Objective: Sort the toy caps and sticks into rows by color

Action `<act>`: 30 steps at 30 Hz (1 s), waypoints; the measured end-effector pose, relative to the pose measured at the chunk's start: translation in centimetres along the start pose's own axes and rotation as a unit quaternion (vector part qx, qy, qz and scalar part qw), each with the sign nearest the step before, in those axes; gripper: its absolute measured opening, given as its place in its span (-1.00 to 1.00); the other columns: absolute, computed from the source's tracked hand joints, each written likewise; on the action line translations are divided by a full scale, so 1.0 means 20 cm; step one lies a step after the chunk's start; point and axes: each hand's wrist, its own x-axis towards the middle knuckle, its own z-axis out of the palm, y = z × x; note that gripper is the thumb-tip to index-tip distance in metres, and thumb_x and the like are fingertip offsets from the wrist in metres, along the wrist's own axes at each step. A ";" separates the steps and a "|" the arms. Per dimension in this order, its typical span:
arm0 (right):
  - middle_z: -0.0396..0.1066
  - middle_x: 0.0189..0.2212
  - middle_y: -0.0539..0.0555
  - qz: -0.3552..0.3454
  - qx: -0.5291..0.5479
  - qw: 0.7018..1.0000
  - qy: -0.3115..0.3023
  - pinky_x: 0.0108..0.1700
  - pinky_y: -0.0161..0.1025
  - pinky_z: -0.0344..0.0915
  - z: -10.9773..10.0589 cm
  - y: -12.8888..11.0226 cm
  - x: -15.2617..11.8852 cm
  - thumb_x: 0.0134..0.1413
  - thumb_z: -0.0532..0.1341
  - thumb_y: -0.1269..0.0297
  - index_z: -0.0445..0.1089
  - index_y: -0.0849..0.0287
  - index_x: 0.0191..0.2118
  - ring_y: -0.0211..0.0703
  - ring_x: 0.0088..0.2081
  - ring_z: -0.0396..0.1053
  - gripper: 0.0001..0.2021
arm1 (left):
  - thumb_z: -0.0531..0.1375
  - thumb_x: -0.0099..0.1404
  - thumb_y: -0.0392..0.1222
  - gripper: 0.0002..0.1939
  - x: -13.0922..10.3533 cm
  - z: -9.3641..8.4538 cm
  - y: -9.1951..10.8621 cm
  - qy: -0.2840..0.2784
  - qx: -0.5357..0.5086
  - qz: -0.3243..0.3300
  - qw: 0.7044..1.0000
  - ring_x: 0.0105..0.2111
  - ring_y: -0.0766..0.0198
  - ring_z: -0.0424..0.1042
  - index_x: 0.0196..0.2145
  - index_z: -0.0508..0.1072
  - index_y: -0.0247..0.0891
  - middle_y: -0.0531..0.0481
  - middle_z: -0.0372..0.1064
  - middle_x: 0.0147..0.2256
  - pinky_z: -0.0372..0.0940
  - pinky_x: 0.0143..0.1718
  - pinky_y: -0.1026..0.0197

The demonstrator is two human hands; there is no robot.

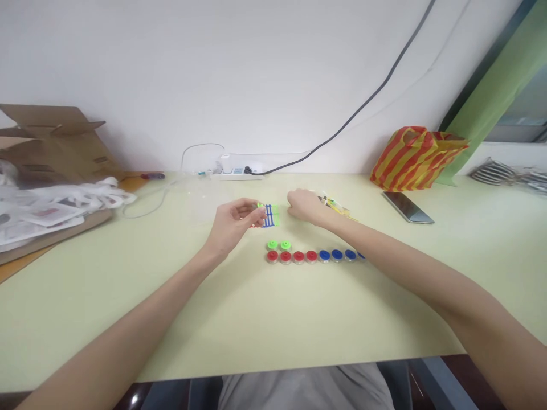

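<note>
The left hand [233, 224] has its thumb and fingertips drawn together around a small green piece [260, 205], which shows at the tips. The fingers of the right hand [304, 206] curl down toward the pale table [239, 319]; their tips are hidden, so I cannot tell whether they meet or hold anything. Between the two sets of fingers, nearer the left ones, lie blue pieces [269, 216] with green strips [276, 215] just to their right, and a bit of red [255, 226] shows under the left fingertips. On the near side of the fingers stand round containers in two rows: two green-topped ones [285, 245] behind, then four red-topped ones [298, 257] and, farther right, blue-topped ones [337, 254], the last partly covered by the right forearm. Just beyond the right hand, to its right, is a small pile of yellow and dark pieces [335, 205]. Well to the right of the fingers lie a phone [408, 207] and a striped red-and-yellow bag [416, 159]. Beyond the fingers, by the wall, is a power strip [239, 176]; far to their left are an open cardboard box [64, 148] and white packaging [64, 208].
</note>
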 end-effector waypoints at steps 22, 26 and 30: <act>0.62 -0.34 0.14 -0.103 0.191 0.973 -0.075 -0.33 -0.38 0.29 -0.04 0.21 0.04 -0.01 0.31 0.56 0.63 0.32 -0.28 -0.20 -0.35 0.50 -0.83 | 0.45 0.18 0.05 -0.64 0.00 0.00 -0.02 -0.010 0.007 0.018 1.000 -0.41 0.20 0.52 -0.24 0.57 -0.30 -0.05 0.54 -0.41 0.49 -0.25 0.11; 0.62 -0.34 0.14 -0.115 0.180 0.976 -0.043 -0.34 -0.38 0.28 -0.01 0.19 0.05 -0.02 0.30 0.56 0.62 0.31 -0.30 -0.20 -0.35 0.49 -0.84 | 0.47 0.13 0.08 -0.59 0.00 0.01 -0.01 -0.005 0.007 0.008 1.000 -0.40 0.19 0.52 -0.26 0.58 -0.30 -0.06 0.54 -0.40 0.50 -0.24 0.09; 0.62 -0.32 0.13 -0.140 0.184 0.973 -0.018 -0.29 -0.38 0.28 0.03 0.14 0.09 0.00 0.29 0.56 0.62 0.29 -0.29 -0.21 -0.32 0.48 -0.84 | 0.49 0.08 0.12 -0.55 0.00 0.02 0.00 0.000 0.009 0.000 1.000 -0.39 0.17 0.54 -0.26 0.58 -0.30 -0.07 0.55 -0.40 0.50 -0.24 0.09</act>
